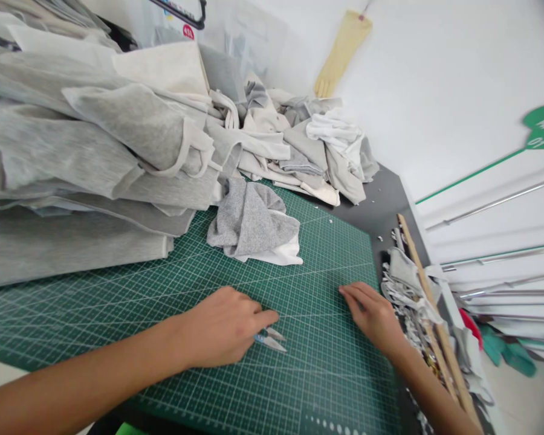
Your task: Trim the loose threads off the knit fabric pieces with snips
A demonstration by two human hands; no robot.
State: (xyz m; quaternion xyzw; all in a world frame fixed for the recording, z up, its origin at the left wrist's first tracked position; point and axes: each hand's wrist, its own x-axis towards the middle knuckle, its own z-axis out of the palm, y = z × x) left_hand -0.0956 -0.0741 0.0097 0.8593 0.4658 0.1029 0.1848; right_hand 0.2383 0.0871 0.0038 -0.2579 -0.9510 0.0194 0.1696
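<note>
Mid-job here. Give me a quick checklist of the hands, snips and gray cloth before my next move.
1. Thread snips in the left hand's grip: ok.
2. Snip blades closed: not ok, they stand apart.
3. Blades away from the gray cloth: ok, bare cutting mat lies between.
4. Gray cloth spread flat: not ok, bunched up with a white part showing.
5. Right hand free of thread: cannot tell, fingertips pinched together.

Metal snip blades (pixel 274 341), grey cloth (pixel 254 220), matt green mat (pixel 326 362), seemingly plastic.
</note>
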